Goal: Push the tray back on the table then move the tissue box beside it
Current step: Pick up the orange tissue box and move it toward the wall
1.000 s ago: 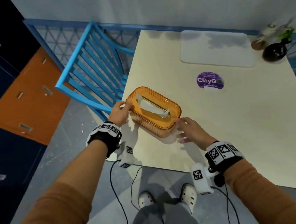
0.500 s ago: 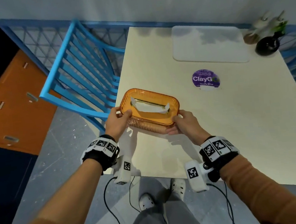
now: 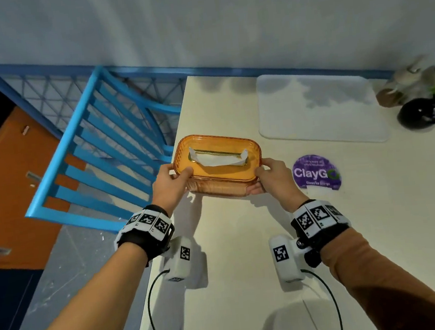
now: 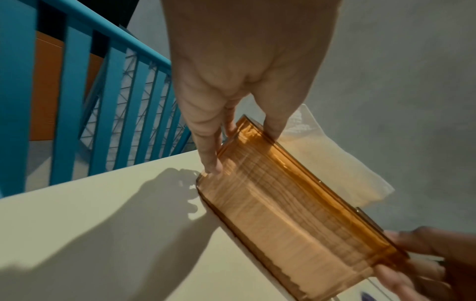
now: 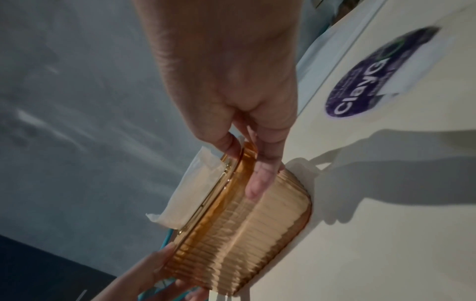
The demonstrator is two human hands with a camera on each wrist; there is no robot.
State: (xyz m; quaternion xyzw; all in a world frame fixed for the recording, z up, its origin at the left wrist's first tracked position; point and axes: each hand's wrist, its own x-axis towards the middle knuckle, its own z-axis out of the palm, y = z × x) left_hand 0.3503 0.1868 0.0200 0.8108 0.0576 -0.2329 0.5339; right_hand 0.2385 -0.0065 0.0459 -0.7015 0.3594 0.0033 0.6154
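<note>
A person holds an amber, see-through tissue box [image 3: 217, 164] between two hands, just above a cream table [image 3: 249, 281] near its left edge. The left hand [image 3: 171, 184] grips the box's left end, thumb on the lid and fingers curled down the ribbed side; the right hand [image 3: 270, 177] grips the right end the same way. The box's long axis runs straight across from one hand to the other, with a white tissue [image 3: 218, 159] poking from the slot on top. The pale tray [image 3: 320, 109] lies flat ahead of the right hand and off to its right, well apart from the box, at the table's far side, so the right hand is the nearer one to it. A round purple sticker [image 3: 316, 172] sits just beyond the right hand's knuckles. Compared with a second ago, when only the left hand touched the box and the right hand lay open beside it, both hands now hold it, and its long axis has turned square to the person.
</note>
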